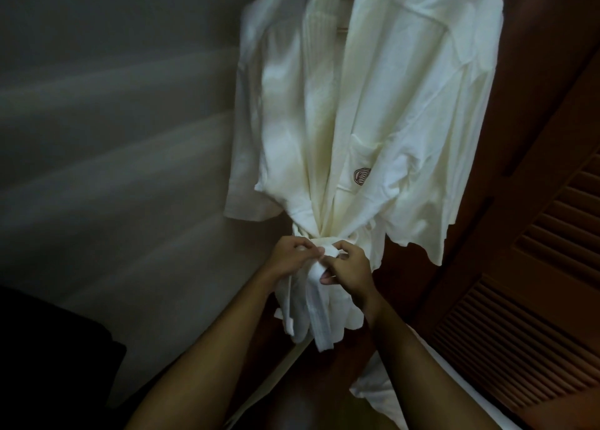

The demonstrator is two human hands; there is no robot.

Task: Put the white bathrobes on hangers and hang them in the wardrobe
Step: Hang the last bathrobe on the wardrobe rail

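A white bathrobe (367, 111) with a dark red emblem on its chest pocket hangs in front of me; a bit of its hanger (341, 29) shows inside the collar. Its white belt (319, 303) is gathered at the waist, with two ends hanging down. My left hand (292, 256) pinches the belt on the left side of the knot. My right hand (349, 264) grips the belt on the right side, fingers curled round the fabric. Both hands meet at the waist.
A grey wall (113, 121) fills the left. Dark brown louvred wardrobe doors (535, 251) stand at the right. More white cloth (383, 394) lies low beside my right forearm. A black shape (48, 358) sits at the lower left.
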